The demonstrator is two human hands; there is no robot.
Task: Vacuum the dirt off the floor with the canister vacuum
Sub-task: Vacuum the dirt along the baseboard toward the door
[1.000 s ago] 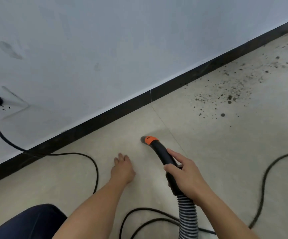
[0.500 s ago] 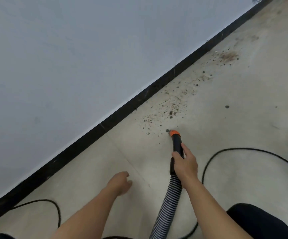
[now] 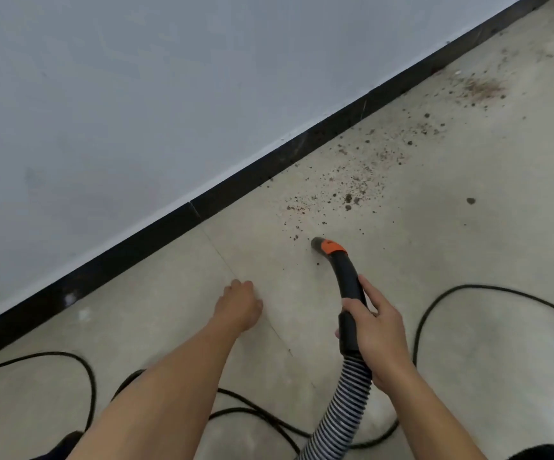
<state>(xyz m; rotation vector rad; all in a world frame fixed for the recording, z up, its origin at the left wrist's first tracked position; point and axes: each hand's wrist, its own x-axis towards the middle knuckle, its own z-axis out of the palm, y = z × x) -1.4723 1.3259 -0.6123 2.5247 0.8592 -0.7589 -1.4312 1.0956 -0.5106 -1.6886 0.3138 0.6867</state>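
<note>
Both hands are low over the floor [image 3: 468,260]. The right hand [image 3: 376,333] grips the black handle [image 3: 350,287] of the vacuum hose, fingers wrapped round it and thumb along its side. The left hand [image 3: 239,305] holds nothing and rests on the floor beside a tile joint, fingers pointing toward the baseboard [image 3: 235,184]. The handle curves forward to an orange-collared nozzle [image 3: 327,245] whose tip meets the floor at the near edge of the dirt [image 3: 345,190]. Dark crumbs spread from there along the baseboard toward the upper right, with a brownish patch far off. The ribbed hose [image 3: 338,410] runs down from the handle and out of view. A black cord [image 3: 434,303] loops over the floor on both sides.
</note>
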